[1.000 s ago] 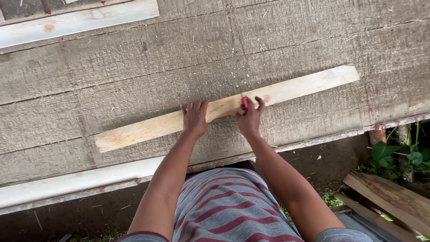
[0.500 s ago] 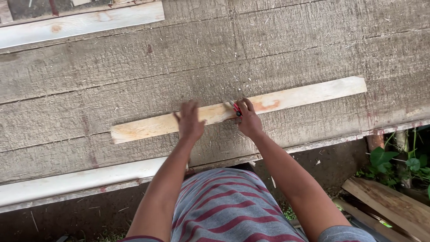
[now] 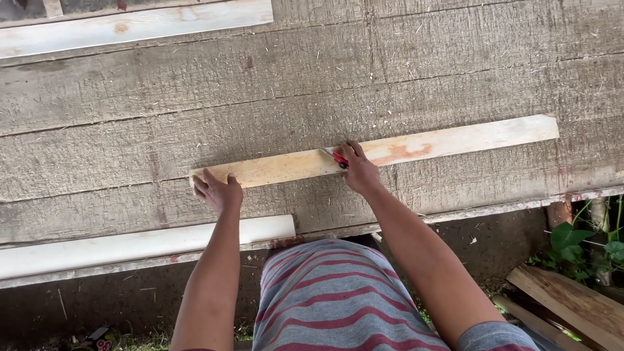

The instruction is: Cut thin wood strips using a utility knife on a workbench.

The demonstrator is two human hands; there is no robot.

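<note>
The pale wood strip (image 3: 383, 153) lay slantwise near the workbench's (image 3: 130, 110) front edge. The left hand (image 3: 218, 191) pinned its left end, fingers spread flat; the right hand (image 3: 359, 170) pinched a red pencil (image 3: 337, 156) mid-strip. Firm downward pressure would keep the mark true.

you're looking down on a wide, weathered grey workbench of rough planks (image 3: 312, 84), its grain running left to right. on it lies a long, thin, pale wooden slat (image 3: 455, 140), tilted slightly, its right end near the bench's right edge. a second pale board (image 3: 136, 23) lies along the far edge at the left corner. a smooth white board (image 3: 130, 244) rests along the near edge on the left.
</note>
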